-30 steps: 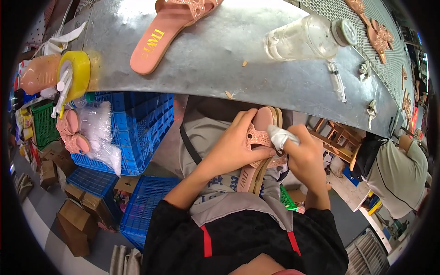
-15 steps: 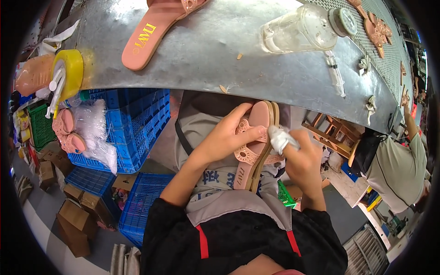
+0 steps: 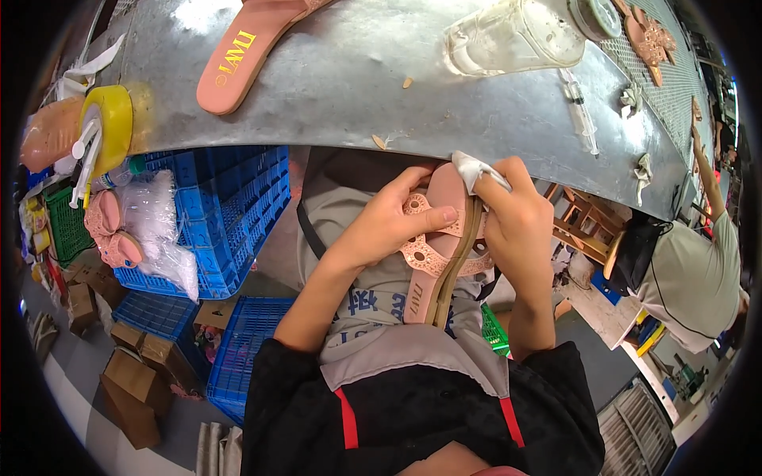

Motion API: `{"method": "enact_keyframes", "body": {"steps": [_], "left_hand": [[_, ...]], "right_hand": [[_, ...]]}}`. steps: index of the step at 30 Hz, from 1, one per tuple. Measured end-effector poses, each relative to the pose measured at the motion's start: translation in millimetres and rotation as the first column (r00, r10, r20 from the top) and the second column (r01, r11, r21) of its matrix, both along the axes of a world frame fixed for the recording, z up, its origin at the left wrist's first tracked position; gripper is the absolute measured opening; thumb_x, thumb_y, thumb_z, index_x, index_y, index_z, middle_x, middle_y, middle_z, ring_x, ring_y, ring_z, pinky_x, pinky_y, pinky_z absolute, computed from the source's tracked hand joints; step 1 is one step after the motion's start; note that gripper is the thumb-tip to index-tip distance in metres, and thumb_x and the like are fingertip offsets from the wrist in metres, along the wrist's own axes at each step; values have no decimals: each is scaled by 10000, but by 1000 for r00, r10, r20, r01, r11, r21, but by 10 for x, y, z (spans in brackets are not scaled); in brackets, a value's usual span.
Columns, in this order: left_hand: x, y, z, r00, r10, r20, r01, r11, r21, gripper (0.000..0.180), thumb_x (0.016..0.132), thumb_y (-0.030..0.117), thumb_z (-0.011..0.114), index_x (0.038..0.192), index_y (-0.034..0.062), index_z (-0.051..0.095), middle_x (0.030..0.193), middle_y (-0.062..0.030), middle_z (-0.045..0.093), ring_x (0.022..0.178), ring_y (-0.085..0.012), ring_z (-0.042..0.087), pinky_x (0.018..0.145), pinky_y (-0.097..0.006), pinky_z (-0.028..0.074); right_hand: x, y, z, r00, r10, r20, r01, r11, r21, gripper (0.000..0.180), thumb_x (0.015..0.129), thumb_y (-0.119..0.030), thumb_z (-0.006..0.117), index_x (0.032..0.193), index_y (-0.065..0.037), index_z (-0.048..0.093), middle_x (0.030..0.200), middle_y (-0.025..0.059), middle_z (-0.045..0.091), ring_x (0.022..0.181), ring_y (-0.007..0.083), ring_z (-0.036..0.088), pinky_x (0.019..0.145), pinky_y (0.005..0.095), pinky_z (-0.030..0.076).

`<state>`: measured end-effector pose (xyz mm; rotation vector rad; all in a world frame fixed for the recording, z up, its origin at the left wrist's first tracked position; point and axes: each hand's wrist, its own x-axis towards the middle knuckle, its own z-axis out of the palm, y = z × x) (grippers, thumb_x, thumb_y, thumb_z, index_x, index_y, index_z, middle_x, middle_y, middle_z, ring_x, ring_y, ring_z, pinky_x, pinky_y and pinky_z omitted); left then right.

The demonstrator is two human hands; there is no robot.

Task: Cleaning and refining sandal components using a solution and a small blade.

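Left hand point(image 3: 381, 226) grips the pink sandal point(image 3: 435, 246) from its left side, fingers closed over the lacy cut-out strap, thumb across the strap top. Right hand point(image 3: 520, 222) closed on a white cloth point(image 3: 475, 168), pinched at the sandal's toe end, palm against the sandal's right edge. Sandal held in the lap, below the tabletop point(image 3: 381, 87) edge, tilted on its side: flat, pink footbed, tan sole edge showing as a thin line, yellow print near the heel, scalloped perforated strap across the middle. Heel points toward the person's body, toe toward the tabletop.

On the metal tabletop: second pink sandal point(image 3: 242, 51) lying flat upper left, clear plastic jar point(image 3: 516, 36) on its side upper right, syringe point(image 3: 579, 107) near the edge. Yellow tape roll point(image 3: 107, 127) at left end. Blue crate point(image 3: 226, 206) under the tabletop, bagged pink pieces point(image 3: 119, 234) beside it. Another person point(image 3: 690, 274) far right.
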<state>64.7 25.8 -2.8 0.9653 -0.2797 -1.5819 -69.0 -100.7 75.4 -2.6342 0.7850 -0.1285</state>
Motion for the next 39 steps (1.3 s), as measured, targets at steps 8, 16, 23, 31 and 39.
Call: {"method": "enact_keyframes", "body": {"steps": [8,16,23,31,39], "left_hand": [[25,-19,-307,912,45,-407,7,992,125,598,916,217,642,1395,-87,454,1301,-196,584,1151,-254,628,1023,-367,502],[-134,-71,-541,758,28,-651,27,997,74,528,919,199,578,1313,-147,517,1238,-296,633,1110,-373,674,989,-456,557],[26,20,109,923,110,-369,-138,989,-50,509,872,111,774,1302,-64,564,1155,-144,690,1015,-172,687,876,-305,588],[-58,165,855,911,70,406,-56,997,-45,502,813,170,832,1230,-39,648,1117,-103,714,1052,-163,653,945,-314,499],[-134,244,1179,475,156,866,119,964,-239,412,746,251,850,1068,35,710,965,-82,718,822,-238,637,956,-388,436]], "right_hand": [[-291,188,13,992,2,122,-11,998,67,282,719,43,632,953,-73,740,946,85,623,695,267,657,580,369,529],[-719,335,-95,935,-110,338,66,988,141,287,705,92,597,949,37,738,971,155,646,773,251,645,647,308,507],[-856,376,-78,807,-235,542,99,959,267,370,706,99,592,1041,56,743,1009,167,658,841,239,641,697,294,495],[-684,275,109,790,-61,610,-54,984,169,290,799,-49,595,1028,52,741,990,147,677,813,217,646,688,296,497],[-753,213,481,778,-144,612,-101,932,348,268,734,-99,635,955,11,740,993,130,692,794,212,661,675,307,509]]}}
